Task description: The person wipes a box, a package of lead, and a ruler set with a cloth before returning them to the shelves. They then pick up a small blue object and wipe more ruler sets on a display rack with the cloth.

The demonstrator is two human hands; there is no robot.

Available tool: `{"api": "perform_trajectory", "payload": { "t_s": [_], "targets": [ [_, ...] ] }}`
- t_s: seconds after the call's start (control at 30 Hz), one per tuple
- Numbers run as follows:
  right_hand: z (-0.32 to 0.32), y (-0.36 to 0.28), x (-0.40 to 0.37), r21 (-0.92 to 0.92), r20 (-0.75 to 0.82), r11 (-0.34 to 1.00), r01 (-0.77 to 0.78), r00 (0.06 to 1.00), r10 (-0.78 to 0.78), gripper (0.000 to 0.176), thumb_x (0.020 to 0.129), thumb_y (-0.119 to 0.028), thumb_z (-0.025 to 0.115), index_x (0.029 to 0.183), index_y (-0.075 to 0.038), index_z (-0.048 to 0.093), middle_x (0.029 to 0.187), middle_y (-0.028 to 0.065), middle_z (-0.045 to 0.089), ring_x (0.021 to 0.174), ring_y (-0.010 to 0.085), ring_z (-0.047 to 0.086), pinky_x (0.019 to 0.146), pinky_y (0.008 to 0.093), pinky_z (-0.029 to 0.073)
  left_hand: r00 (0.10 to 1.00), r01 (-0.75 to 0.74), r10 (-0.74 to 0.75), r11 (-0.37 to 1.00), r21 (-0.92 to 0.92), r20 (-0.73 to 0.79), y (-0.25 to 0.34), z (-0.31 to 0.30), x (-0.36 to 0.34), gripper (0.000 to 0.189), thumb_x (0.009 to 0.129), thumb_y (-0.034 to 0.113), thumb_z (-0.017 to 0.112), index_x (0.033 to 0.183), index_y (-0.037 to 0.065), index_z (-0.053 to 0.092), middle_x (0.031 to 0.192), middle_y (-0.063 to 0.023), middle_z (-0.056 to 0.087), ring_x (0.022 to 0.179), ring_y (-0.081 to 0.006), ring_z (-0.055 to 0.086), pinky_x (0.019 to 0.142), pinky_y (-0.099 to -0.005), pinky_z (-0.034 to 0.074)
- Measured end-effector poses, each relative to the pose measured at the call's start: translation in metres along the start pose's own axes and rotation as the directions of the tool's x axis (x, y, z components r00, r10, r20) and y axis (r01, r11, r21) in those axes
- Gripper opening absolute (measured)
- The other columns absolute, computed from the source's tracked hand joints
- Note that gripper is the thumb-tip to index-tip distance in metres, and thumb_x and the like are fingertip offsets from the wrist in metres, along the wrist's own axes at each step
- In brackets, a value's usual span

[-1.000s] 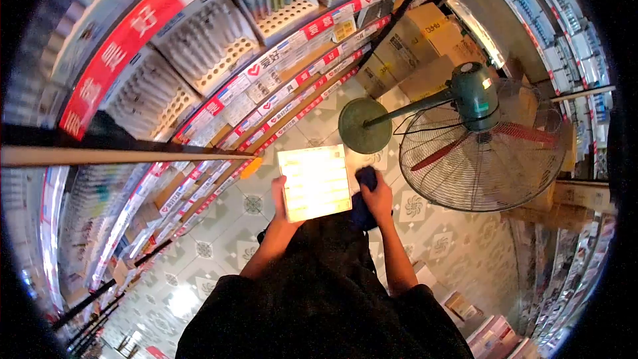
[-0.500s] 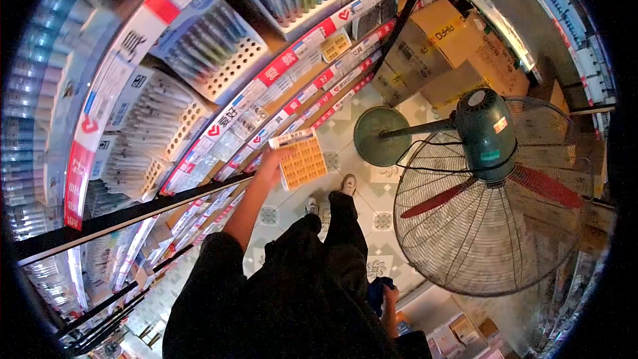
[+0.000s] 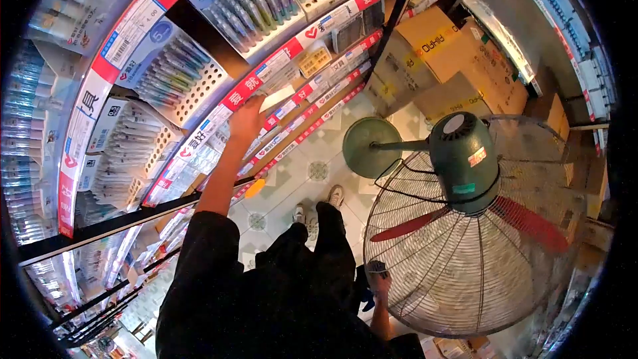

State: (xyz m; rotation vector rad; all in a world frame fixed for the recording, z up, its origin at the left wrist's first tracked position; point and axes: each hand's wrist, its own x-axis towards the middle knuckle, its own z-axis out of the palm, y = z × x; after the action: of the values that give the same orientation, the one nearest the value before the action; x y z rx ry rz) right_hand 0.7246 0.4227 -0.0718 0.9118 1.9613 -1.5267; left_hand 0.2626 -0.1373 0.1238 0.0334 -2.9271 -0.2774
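My left hand [image 3: 246, 119] reaches into the shelf on the left, its fingers closed on a box [image 3: 280, 98] that shows only as a thin pale edge. Just beyond it, a small yellow box [image 3: 314, 60] sits on the same shelving. Pens stand in a perforated display box [image 3: 176, 73] above and left of this hand. Low at my side, my right hand [image 3: 380, 284] is closed around a dark blue item [image 3: 362, 292], partly hidden against my dark clothing.
A large green floor fan [image 3: 465, 166] with a wire cage and red blades stands on the right, its round base [image 3: 373, 148] on the tiled floor [image 3: 318, 171]. Cardboard boxes [image 3: 432, 46] are stacked behind it. Price-tag rails [image 3: 242, 93] edge the left shelves.
My left hand has moved up and left to the shelf, turning the box from its orange perforated face to its edge. The right hand has shifted slightly left and up. The view has shifted.
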Motion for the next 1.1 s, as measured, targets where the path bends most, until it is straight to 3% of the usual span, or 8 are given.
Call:
{"api": "perform_trajectory", "payload": {
  "t_s": [0.07, 0.13, 0.33, 0.4, 0.6, 0.97, 1.07, 1.1],
  "targets": [
    [-0.022, 0.015, 0.012, -0.423, 0.119, 0.863, 0.277, 0.961, -0.25, 0.055, 0.093, -0.036, 0.054, 0.135, -0.002, 0.044, 0.12, 0.0163, 0.059, 0.085, 0.0232, 0.063, 0.075, 0.039, 0.055, 0.995, 0.094, -0.094, 0.996, 0.005, 0.02, -0.002, 0.005, 0.008, 0.041, 0.083, 0.017, 0.062, 0.124, 0.017, 0.057, 0.098, -0.0134, 0.067, 0.087, -0.0331, 0.066, 0.073, -0.0456, 0.054],
    [-0.021, -0.009, 0.002, -0.071, -0.012, 0.997, 0.021, 1.0, -0.021, 0.051, 0.088, -0.03, 0.063, 0.127, -0.001, 0.05, 0.117, 0.0141, 0.061, 0.091, 0.0232, 0.062, 0.079, 0.0362, 0.053, 0.982, 0.169, -0.172, 0.985, 0.041, 0.081, -0.019, 0.034, 0.012, 0.048, 0.086, 0.027, 0.059, 0.133, 0.019, 0.049, 0.1, -0.0158, 0.067, 0.085, -0.0357, 0.067, 0.073, -0.0482, 0.054],
    [-0.045, 0.003, -0.051, -0.038, -0.08, 0.977, -0.211, 0.975, 0.208, 0.049, 0.087, -0.029, 0.064, 0.125, -0.001, 0.052, 0.114, 0.0129, 0.061, 0.089, 0.0223, 0.062, 0.077, 0.0353, 0.052, 0.949, 0.316, -0.316, 0.947, 0.058, 0.004, -0.026, 0.059, 0.0, 0.045, 0.081, 0.031, 0.069, 0.124, 0.022, 0.059, 0.112, -0.0103, 0.064, 0.092, -0.0314, 0.065, 0.073, -0.0455, 0.054],
    [-0.046, 0.01, -0.057, -0.053, -0.09, 0.966, -0.252, 0.965, 0.247, 0.049, 0.086, -0.028, 0.064, 0.124, -0.001, 0.052, 0.113, 0.0125, 0.062, 0.089, 0.022, 0.062, 0.077, 0.0351, 0.052, 0.951, 0.177, -0.161, 0.983, 0.041, -0.264, -0.027, 0.067, -0.009, 0.039, 0.084, 0.025, 0.065, 0.123, 0.024, 0.06, 0.11, -0.0121, 0.063, 0.087, -0.0323, 0.066, 0.069, -0.045, 0.055],
    [-0.028, -0.002, -0.049, -0.066, -0.059, 0.968, -0.241, 0.97, 0.237, 0.047, 0.085, -0.027, 0.066, 0.122, -0.001, 0.054, 0.109, 0.0113, 0.063, 0.087, 0.0212, 0.062, 0.076, 0.0342, 0.052, 0.923, 0.333, -0.309, 0.94, 0.071, -0.229, -0.021, 0.07, -0.038, 0.048, 0.08, 0.008, 0.058, 0.126, 0.022, 0.055, 0.093, -0.0086, 0.059, 0.083, -0.0312, 0.065, 0.068, -0.0438, 0.056],
    [0.002, -0.028, -0.045, -0.013, 0.02, 0.983, -0.182, 0.983, 0.182, 0.044, 0.083, -0.025, 0.068, 0.118, -0.001, 0.057, 0.103, 0.0092, 0.064, 0.084, 0.0196, 0.062, 0.073, 0.0326, 0.052, 0.763, 0.388, -0.567, 0.785, -0.482, -0.309, 0.005, 0.058, -0.063, 0.056, 0.077, 0.014, 0.069, 0.13, 0.013, 0.05, 0.127, -0.0254, 0.045, 0.101, -0.0478, 0.055, 0.083, -0.0474, 0.052],
    [0.004, -0.034, -0.05, 0.004, 0.02, 0.981, -0.192, 0.981, 0.192, 0.043, 0.083, -0.024, 0.069, 0.117, -0.001, 0.057, 0.102, 0.0086, 0.064, 0.083, 0.0192, 0.061, 0.072, 0.0322, 0.051, 0.684, 0.48, -0.706, 0.626, -0.615, -0.185, -0.029, 0.127, -0.066, 0.05, 0.08, 0.016, 0.069, 0.126, 0.012, 0.049, 0.127, -0.0208, 0.046, 0.105, -0.0405, 0.058, 0.083, -0.043, 0.053],
    [0.005, -0.034, -0.052, 0.007, 0.021, 0.981, -0.195, 0.981, 0.195, 0.043, 0.082, -0.024, 0.069, 0.117, -0.001, 0.058, 0.101, 0.0084, 0.065, 0.082, 0.0191, 0.061, 0.072, 0.0321, 0.051, 0.54, 0.49, -0.837, 0.227, -0.841, 0.089, -0.037, 0.138, -0.072, 0.048, 0.081, 0.017, 0.068, 0.124, 0.011, 0.05, 0.127, -0.019, 0.047, 0.105, -0.0378, 0.058, 0.084, -0.0416, 0.053]
  ]
}}
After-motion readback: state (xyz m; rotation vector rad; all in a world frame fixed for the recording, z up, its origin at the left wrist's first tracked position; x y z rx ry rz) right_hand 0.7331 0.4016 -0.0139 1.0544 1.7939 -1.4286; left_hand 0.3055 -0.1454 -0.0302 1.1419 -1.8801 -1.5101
